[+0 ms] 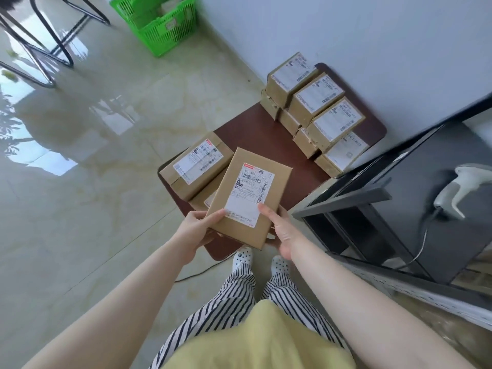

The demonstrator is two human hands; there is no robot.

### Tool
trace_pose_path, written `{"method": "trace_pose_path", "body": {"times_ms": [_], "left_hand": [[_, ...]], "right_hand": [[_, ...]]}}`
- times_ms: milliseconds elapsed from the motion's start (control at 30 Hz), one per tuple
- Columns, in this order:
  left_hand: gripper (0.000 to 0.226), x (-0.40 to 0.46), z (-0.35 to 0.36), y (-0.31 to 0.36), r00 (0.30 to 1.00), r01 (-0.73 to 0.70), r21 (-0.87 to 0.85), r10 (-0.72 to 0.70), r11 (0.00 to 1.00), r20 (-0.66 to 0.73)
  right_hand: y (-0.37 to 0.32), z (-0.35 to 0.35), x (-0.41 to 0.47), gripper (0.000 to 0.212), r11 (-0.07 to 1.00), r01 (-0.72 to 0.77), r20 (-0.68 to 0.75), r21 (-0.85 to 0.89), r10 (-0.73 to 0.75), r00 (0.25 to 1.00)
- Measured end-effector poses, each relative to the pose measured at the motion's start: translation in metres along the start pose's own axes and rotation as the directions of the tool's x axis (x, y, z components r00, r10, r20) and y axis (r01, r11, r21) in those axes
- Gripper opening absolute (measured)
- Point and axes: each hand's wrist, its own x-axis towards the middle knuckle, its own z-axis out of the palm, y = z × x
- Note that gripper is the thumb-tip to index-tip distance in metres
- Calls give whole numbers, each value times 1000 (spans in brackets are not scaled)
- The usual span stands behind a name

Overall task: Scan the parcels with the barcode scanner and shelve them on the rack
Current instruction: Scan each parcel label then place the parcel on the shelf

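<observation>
A flat brown cardboard parcel [249, 193] with a white barcode label facing up is held above a low dark-brown table [263, 134]. My left hand [198, 230] grips its near left corner, thumb on top. My right hand [279, 230] holds the near right edge, thumb lying on the label. Another labelled parcel [195, 163] lies on the table's left end, with one more partly hidden under the held parcel. Several small parcels [316, 107] are stacked in a row at the table's far right. A white barcode scanner [452, 193] with a cable rests on the dark rack top [415, 209] at right.
A green plastic basket [159, 25] stands on the glossy tile floor by the white wall. Black metal chair legs [50, 43] are at the far left. A dark cable [202, 270] runs on the floor near my feet. The rack's perforated front edge [415, 291] is close on my right.
</observation>
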Motion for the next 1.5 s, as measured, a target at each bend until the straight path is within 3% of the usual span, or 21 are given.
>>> {"method": "trace_pose_path", "body": {"times_ms": [67, 133, 167, 333, 433, 567, 700, 767, 833, 900, 967, 1033, 1133, 1367, 1500], "left_hand": [[66, -7, 3, 19, 996, -30, 48, 25, 998, 86], [102, -11, 10, 41, 988, -49, 73, 38, 996, 149], [108, -12, 20, 54, 977, -80, 91, 60, 993, 206], [100, -20, 61, 103, 895, -254, 100, 195, 962, 402], [99, -28, 89, 123, 834, -337, 69, 264, 939, 484], [84, -37, 135, 141, 801, -438, 7, 387, 899, 456], [79, -41, 184, 154, 783, -478, -78, 464, 875, 414], [83, -40, 206, 160, 776, -495, -108, 495, 862, 392], [89, -38, 225, 165, 784, -498, -131, 510, 857, 354], [87, -35, 233, 169, 793, -499, -140, 516, 855, 325], [80, -28, 242, 172, 806, -500, -130, 515, 856, 293], [75, -23, 249, 173, 826, -490, -122, 505, 863, 251], [70, -17, 257, 173, 847, -476, -126, 492, 871, 202], [67, -12, 261, 170, 855, -479, -132, 496, 868, 155], [69, -12, 255, 169, 850, -492, -129, 507, 861, 143]], "right_hand": [[-15, -16, -10, 84, 998, 52, 2, -25, -52, 999], [-34, -30, -21, 94, 994, 92, 14, -54, -91, 996], [-44, -40, -30, 100, 990, 127, 10, -67, -127, 992], [-94, -61, -62, 77, 954, 260, 59, -146, -254, 965], [-120, -85, -75, 87, 942, 308, 53, -133, -303, 951], [-143, -117, -86, 96, 930, 345, 38, -129, -343, 938], [-163, -161, -95, 66, 894, 439, -55, -92, -445, 894], [-171, -193, -93, 45, 840, 543, -286, -16, -524, 802], [-176, -235, -84, 38, 793, 608, -577, -32, -512, 637], [-172, -274, -71, 49, 834, 535, -787, -134, -418, 454], [-167, -309, -57, 64, 916, 352, -880, -194, -321, 351], [-161, -329, -42, 73, 961, 199, -902, -192, -253, 349], [-154, -341, -21, 77, 968, 129, -878, -216, -250, 409], [-145, -358, 2, 70, 970, 118, -824, -212, -242, 512], [-158, -353, -9, 58, 964, 225, -830, -143, -241, 504]]}}
